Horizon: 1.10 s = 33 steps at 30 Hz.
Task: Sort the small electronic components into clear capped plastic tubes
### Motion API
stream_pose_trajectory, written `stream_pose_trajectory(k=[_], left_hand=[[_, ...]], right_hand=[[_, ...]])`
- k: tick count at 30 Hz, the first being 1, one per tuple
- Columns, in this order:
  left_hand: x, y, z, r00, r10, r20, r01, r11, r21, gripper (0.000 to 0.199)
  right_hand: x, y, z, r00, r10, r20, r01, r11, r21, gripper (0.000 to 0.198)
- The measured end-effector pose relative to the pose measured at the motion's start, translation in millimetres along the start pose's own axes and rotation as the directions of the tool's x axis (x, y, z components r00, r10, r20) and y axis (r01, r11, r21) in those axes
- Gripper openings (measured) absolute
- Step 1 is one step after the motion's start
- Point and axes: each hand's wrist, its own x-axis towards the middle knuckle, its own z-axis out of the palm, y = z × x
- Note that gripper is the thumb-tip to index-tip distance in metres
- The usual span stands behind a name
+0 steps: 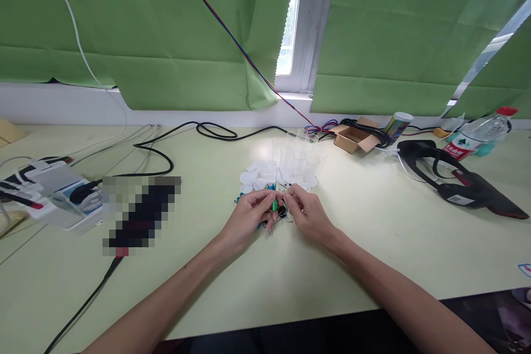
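Note:
My left hand (251,211) is closed in a pinch at the middle of the table, around a small green part (274,205) that looks like an electronic component. A thin wire sticks up beside the fingertips. Close against it, my right hand (306,211) is also pinched; what lies between its fingertips is too small to make out. Under and between the hands is a pile of small parts, with a round black piece (282,212), bits of wire and blue pieces (238,198). Just behind lie several white round lids (249,177) and upright transparent tubes (299,161).
A black headset (460,188), a water bottle (475,135), a can (399,126) and an open cardboard box (352,138) stand to the right. At left are a white power strip (62,193) and a blurred-out dark object (143,215) on a cable. Black cable (215,134) runs along the back.

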Motion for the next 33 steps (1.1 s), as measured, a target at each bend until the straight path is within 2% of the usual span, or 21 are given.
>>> stream_pose_trajectory(k=[11, 22, 33], left_hand=[[-0.9, 0.3, 3.2, 0.999, 0.036, 0.0, -0.036, 0.999, 0.002, 0.024], [-0.4, -0.1, 3.7, 1.0, 0.0, -0.014, -0.001, 0.996, -0.087, 0.023], [0.0, -4.2, 4.1, 0.996, 0.007, -0.091, -0.012, 0.999, -0.052, 0.026]], right_hand=[[0.3, -2.6, 0.1, 1.0, -0.011, -0.019, 0.011, 0.999, 0.035, 0.023], [0.3, -1.8, 0.7, 0.999, -0.028, -0.02, 0.029, 0.999, 0.033, 0.022], [0.3, -2.3, 0.7, 1.0, -0.009, -0.011, 0.01, 1.0, 0.026, 0.023]])
